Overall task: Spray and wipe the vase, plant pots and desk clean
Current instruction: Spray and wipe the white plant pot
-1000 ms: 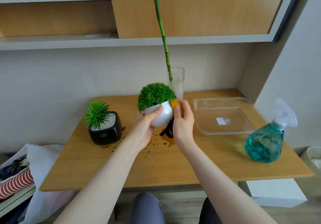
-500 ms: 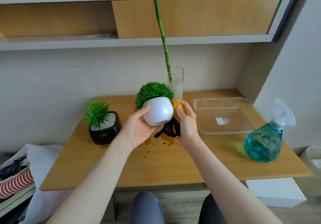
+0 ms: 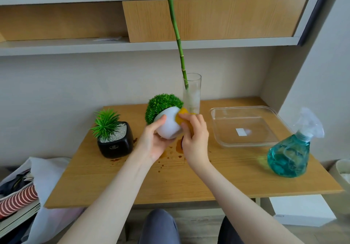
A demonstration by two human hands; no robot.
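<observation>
At frame centre, the tilted white pot (image 3: 169,125) is cupped above the desk (image 3: 189,179) by the left hand (image 3: 154,143); a yellow cloth (image 3: 182,117) is pinched against it by the right hand (image 3: 195,137). Bare desk is seen toward the lower edge.

White pot (image 3: 169,125), yellow cloth (image 3: 182,117), black pot (image 3: 115,143), teal spray bottle (image 3: 288,155).

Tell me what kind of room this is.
Probably a home desk nook: a wooden desk under a wall-mounted wood-and-grey shelf, with a tall clear glass vase holding a green stalk.
</observation>
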